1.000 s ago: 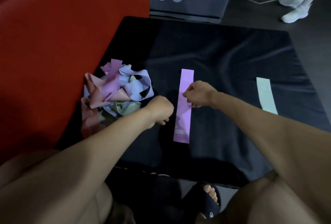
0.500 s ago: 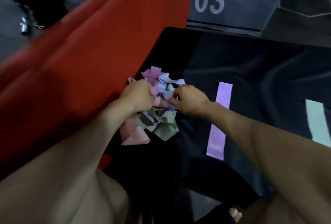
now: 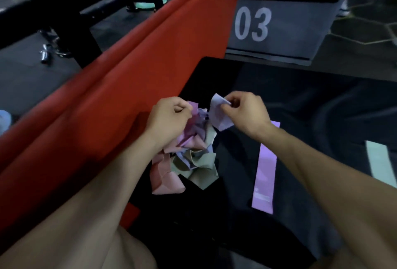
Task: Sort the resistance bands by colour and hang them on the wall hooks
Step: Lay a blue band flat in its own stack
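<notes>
The tangled heap of resistance bands point(image 3: 189, 150) lies at the left edge of the black mat point(image 3: 300, 101), roughly at the centre of the view, with pink, lilac, lavender and olive loops knotted together. The right hand point(image 3: 242, 114) pinches a lavender band point(image 3: 219, 114) between thumb and fingertips and draws one end up and toward 2 o'clock, while its other end runs into the heap. The left hand point(image 3: 169, 116), fingers curled, grips the top of the heap at about 10 o'clock from its middle, seemingly anchoring it while the lavender loop is worked free.

Sorting looks barely begun. A lilac band point(image 3: 265, 170) lies flat and straight on the mat at 3 o'clock from the heap, well apart from it, and a pale mint band point(image 3: 380, 161) lies further out at the right edge of the view. Those two appear to be the starts of colour groups; most of the bands are in the tangle, and none has reached a hook.

No wall hooks show anywhere, so where the bands will hang cannot be told. The mint band is cut off by the frame edge, and the right forearm crosses the lilac band's upper end. How many bands the heap holds, and how tightly the lavender one is caught, is hard to make out in the dim, soft picture. Beyond the mat, a red mat point(image 3: 107, 107) runs from 7 to 12 o'clock, a grey box marked 03 point(image 3: 279, 26) stands at 1 o'clock, and dark gym equipment point(image 3: 64, 0) fills the 11 o'clock corner.
</notes>
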